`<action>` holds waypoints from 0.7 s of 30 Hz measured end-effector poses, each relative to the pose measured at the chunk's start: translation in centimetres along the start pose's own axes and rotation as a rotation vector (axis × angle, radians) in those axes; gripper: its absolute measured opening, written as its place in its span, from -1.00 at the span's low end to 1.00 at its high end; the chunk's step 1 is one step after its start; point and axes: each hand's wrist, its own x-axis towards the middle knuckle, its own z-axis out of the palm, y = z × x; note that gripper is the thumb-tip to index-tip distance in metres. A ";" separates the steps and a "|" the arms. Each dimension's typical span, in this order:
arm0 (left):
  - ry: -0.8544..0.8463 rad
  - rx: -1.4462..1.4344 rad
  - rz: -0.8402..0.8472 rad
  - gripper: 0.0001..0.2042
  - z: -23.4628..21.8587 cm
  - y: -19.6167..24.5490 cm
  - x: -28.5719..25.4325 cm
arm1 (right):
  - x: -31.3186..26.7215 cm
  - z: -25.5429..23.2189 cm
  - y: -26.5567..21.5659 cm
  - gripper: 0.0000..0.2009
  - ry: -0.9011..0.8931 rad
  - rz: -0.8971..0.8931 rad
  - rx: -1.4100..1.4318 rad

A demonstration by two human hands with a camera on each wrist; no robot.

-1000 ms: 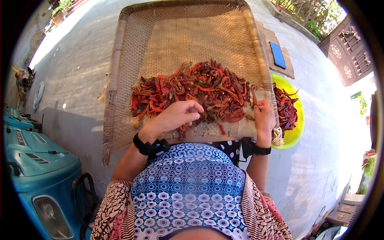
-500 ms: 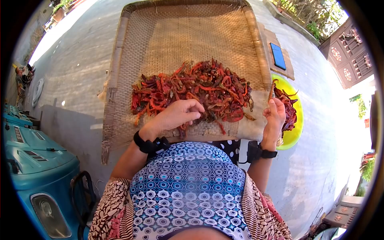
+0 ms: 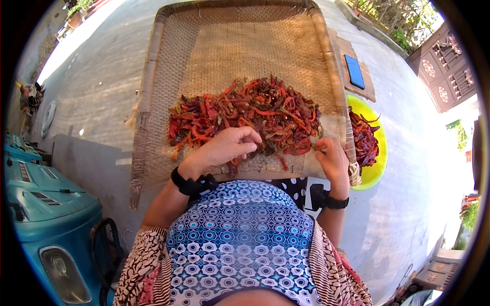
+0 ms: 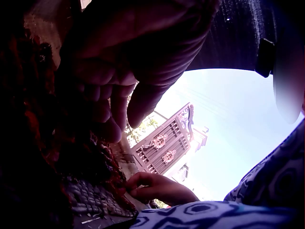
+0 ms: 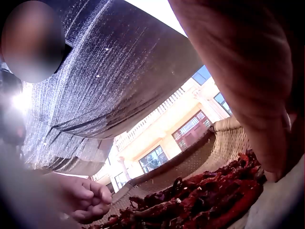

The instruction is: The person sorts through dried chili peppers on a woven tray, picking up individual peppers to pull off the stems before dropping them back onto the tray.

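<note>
A pile of dried red chili peppers point(image 3: 245, 112) lies across the near half of a woven tray point(image 3: 245, 46). At the pile's near edge rests my left hand point(image 3: 224, 148), its fingers loosely curled and nothing visible in them; the right wrist view shows this left hand point(image 5: 88, 198) from the side. My right hand point(image 3: 334, 160) is over the tray's near right corner. Its thumb and fingertips pinch a small yellowish-brown chili pepper point(image 3: 319, 148) at the pile's right end, mostly hidden by the fingers.
Beside the tray's right rim stands a yellow-green basin point(image 3: 377, 176) holding dark red chili peppers point(image 3: 365, 145). A blue-screened phone point(image 3: 353, 71) lies on cardboard point(image 3: 368, 93) behind it. A teal vehicle point(image 3: 56, 204) is at my left.
My right hand lifted a long brown chili pepper from the tray toward the basin, then came back left to the pile without it. My left hand stayed in place.
</note>
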 end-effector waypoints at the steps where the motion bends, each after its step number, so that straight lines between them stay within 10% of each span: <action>1: -0.002 -0.001 0.004 -0.79 0.0 0.0 0.0 | 0.1 -0.1 0.0 -0.80 0.001 0.010 0.002; 9: -0.014 0.009 -0.004 -0.77 0.4 0.1 0.2 | 0.2 0.2 -3.0 -0.83 -0.091 0.126 0.917; 21: -0.057 0.041 -0.054 -0.86 0.6 0.1 -0.4 | 0.0 2.3 -8.8 -0.85 -0.619 -0.090 0.963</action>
